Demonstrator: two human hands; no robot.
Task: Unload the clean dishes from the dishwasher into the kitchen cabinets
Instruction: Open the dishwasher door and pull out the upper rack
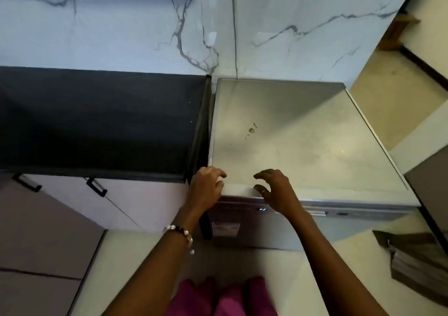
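A grey freestanding dishwasher [303, 133] stands against the marble wall, its door closed and a small lit display [262, 209] on the front panel. My left hand [207, 187] hovers at the front left corner of its top, fingers loosely curled, holding nothing. My right hand [276, 189] is beside it over the front edge, fingers bent and spread, also holding nothing. No dishes are in view.
A black countertop [97, 121] adjoins the dishwasher on the left, with pale cabinet doors [72, 201] and black handles [97, 187] below. A grey cloth [417, 262] lies on the floor at the right. A cable [234, 32] runs down the wall.
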